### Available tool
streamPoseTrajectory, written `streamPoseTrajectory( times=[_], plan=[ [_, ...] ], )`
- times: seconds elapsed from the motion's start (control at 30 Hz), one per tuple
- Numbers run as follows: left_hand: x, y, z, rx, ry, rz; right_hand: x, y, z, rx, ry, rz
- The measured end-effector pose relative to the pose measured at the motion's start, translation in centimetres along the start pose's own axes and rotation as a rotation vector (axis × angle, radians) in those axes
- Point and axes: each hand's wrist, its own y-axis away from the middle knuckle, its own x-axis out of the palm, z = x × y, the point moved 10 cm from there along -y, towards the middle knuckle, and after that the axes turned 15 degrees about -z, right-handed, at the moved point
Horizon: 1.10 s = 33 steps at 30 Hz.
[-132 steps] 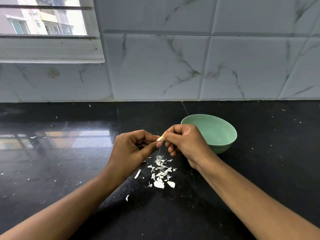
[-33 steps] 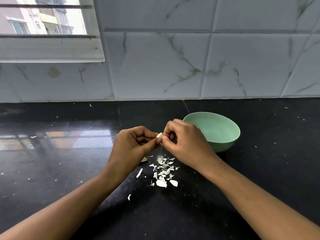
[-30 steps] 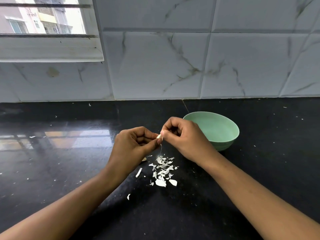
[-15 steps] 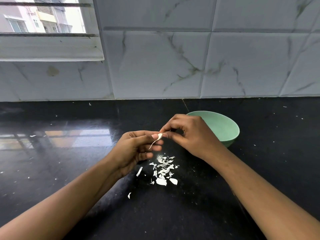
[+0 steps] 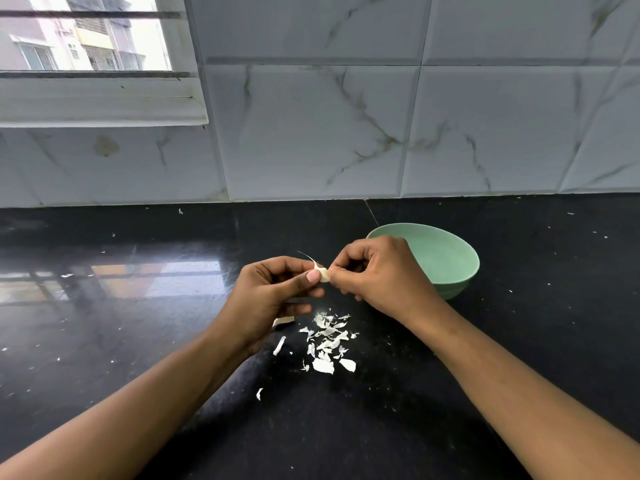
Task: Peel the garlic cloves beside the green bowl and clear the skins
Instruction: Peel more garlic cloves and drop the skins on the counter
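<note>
Your left hand (image 5: 273, 292) and right hand (image 5: 377, 278) both pinch one garlic clove (image 5: 323, 274) above the skins (image 5: 329, 341) mid-table (image 5: 104, 341), the green bowl (image 5: 446, 261) just behind your right hand, nearer the back edge.

No legible text, label, brand, number or sign was found in the head view. The green bowl (image 5: 446, 261), the black countertop (image 5: 138, 341), the marbled wall tiles (image 5: 311, 133) and the window frame (image 5: 104, 102) present plain, unmarked surfaces. The buildings (image 5: 97, 39) seen through the window are too small and blurred to read.
</note>
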Motion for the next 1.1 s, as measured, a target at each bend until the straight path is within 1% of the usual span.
streamPoseTrajectory(
  times=[0.17, 0.27, 0.47, 0.6, 0.8, 1.0, 1.1],
  plan=[
    [0.3, 0.2, 0.1, 0.049, -0.092, 0.009, 0.6, 0.2, -0.6, 0.033, 0.123, 0.121],
    [0.4, 0.2, 0.2, 0.036, -0.077, 0.020, 0.9, 0.3, -0.7, 0.055, 0.090, 0.169],
    [0.3, -0.1, -0.1, 0.017, 0.007, 0.042, 2.5, 0.9, -1.3, 0.180, -0.159, 0.303],
    [0.4, -0.1, -0.4, 0.022, 0.037, 0.070, 3.2, 1.4, -1.2, 0.286, -0.341, 0.346],
    [0.4, -0.1, -0.5, 0.029, 0.046, 0.077, 3.4, 1.4, -1.7, 0.313, -0.370, 0.299],
    [0.2, -0.2, -0.2, 0.023, 0.038, 0.048, 2.0, 0.3, -2.4, 0.245, -0.270, 0.107],
    [0.1, -0.2, -0.2, 0.031, 0.016, 0.039, 1.5, 0.2, -2.1, 0.223, -0.262, 0.075]
  ],
)
